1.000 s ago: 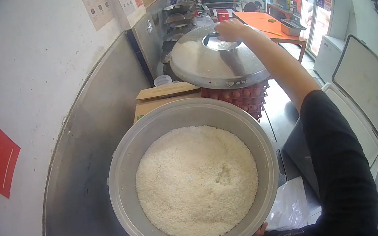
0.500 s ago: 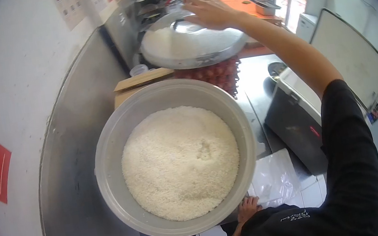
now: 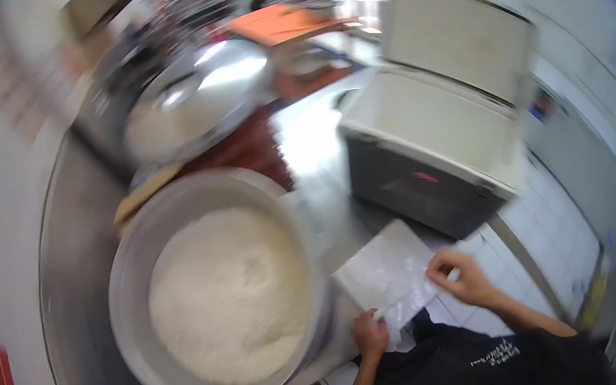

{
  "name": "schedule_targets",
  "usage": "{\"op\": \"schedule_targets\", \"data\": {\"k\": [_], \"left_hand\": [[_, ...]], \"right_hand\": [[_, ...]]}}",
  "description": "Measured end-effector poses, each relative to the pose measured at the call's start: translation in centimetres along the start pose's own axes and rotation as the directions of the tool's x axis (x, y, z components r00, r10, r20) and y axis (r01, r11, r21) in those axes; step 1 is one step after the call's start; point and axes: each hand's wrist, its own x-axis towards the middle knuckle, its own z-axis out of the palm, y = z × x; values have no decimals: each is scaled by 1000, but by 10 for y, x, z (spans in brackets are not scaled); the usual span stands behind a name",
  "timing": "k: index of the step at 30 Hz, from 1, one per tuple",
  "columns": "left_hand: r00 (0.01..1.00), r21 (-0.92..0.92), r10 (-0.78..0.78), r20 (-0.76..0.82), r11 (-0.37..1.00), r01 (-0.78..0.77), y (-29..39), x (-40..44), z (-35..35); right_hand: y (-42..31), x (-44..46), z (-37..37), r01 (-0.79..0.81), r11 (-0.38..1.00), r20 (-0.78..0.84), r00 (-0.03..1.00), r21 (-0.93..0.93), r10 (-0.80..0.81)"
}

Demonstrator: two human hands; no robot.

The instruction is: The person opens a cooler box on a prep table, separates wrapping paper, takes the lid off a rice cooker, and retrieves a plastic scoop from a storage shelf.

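Observation:
A big metal pot [image 3: 132, 322] holds white rice [image 3: 228, 296] and stands at the left. Just right of it, a stack of clear plastic bags [image 3: 385, 265] lies on the metal counter. My left hand [image 3: 371, 334] is closed on the near left edge of the bags. My right hand [image 3: 460, 277] is at their right edge, thumb and forefinger pinched together; whether plastic is between them is too blurred to tell. The domed metal lid [image 3: 222, 98] rests on stacked red egg trays [image 3: 250, 149] behind the pot.
An open cool box [image 3: 416, 172] with a dark body and raised lid [image 3: 460, 38] stands beyond the bags. An orange table [image 3: 283, 22] is at the back. A steel-clad wall [image 3: 66, 252] runs along the left. A cardboard box [image 3: 145, 194] sits behind the pot.
My right hand has left the lid and come down to the bags. My left hand now grips their edge. The view has swung right and is blurred.

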Motion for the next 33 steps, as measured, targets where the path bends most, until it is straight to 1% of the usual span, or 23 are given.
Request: {"op": "schedule_targets", "data": {"k": [2, 4, 5, 7, 9, 11, 12, 13, 14, 16, 18, 20, 21, 22, 23, 25, 26, 27, 28, 29, 30, 32, 33], "left_hand": [[993, -155, -111, -44, 982, 103, 3, -3, 5], [993, -194, -116, -32, 975, 108, 24, 1, -7], [997, -127, -70, -28, 990, 66, 24, -1, -5], [1000, -76, -27, -9, 997, 26, 33, -5, -2], [999, -83, -4, 40, 997, 8, 59, -10, 5], [991, 3, 116, 64, 993, -116, 102, -12, 26], [984, -13, 155, 86, 988, -155, 131, -10, 49], [977, -142, 165, 132, 979, -146, 160, -18, 78], [965, -228, 177, 191, 965, -132, 179, -21, 84], [921, -163, 270, 280, 959, -231, 245, -29, 128], [864, -337, 312, 396, 924, -180, 316, -42, 183], [808, -406, 398, 434, 887, -219, 386, -57, 238], [740, -443, 465, 485, 861, -251, 414, -62, 261], [666, -478, 523, 532, 835, -275, 440, -68, 281], [653, -487, 528, 542, 831, -268, 466, -72, 300], [529, -536, 561, 637, 815, -219, 510, -79, 332], [520, -542, 564, 641, 813, -213, 525, -80, 349], [449, -533, 591, 670, 804, -263, 540, -79, 368], [376, -528, 612, 696, 790, -311, 551, -79, 387], [370, -538, 617, 695, 787, -302, 560, -79, 411], [342, -592, 645, 683, 763, -259, 568, -78, 436], [303, -654, 682, 666, 728, -203, 589, -75, 485], [277, -660, 664, 694, 741, -124, 602, -71, 508]], "right_hand": [[59, -72, 16, -370, 910, 182, 923, 186, 338], [80, -125, 24, -374, 880, 383, 889, 292, 251], [88, -143, 21, -381, 861, 309, 909, 338, 281], [103, -173, -1, -185, 972, 463, 881, 146, 98], [146, -207, -21, -175, 962, 409, 910, 212, 75], [182, -244, -48, -150, 953, 360, 932, 264, 47], [196, -263, -67, -144, 963, 334, 941, 227, 62], [214, -288, -92, -154, 971, 319, 943, 185, 88], [227, -307, -105, -160, 962, 286, 954, 220, 94], [255, -348, -139, -203, 911, 156, 975, 360, 156], [258, -385, -183, -250, 890, 70, 968, 381, 242], [255, -414, -228, -377, 745, -38, 880, 550, 473], [261, -421, -243, -380, 743, -53, 872, 552, 486], [268, -426, -256, -298, 729, -207, 832, 616, 515], [277, -429, -269, -207, 719, -352, 762, 664, 544], [299, -426, -295, -171, 719, -432, 698, 674, 571], [313, -422, -308, -128, 726, -501, 643, 676, 580], [329, -419, -323, -133, 725, -504, 634, 676, 586], [346, -416, -339, -92, 790, -574, 637, 606, 514], [365, -415, -357, -53, 850, -638, 637, 525, 434], [385, -417, -374, -63, 851, -642, 629, 521, 439], [416, -420, -415, 188, 678, -612, 640, 711, 464], [422, -422, -435, 188, 639, -605, 593, 746, 532]]}}
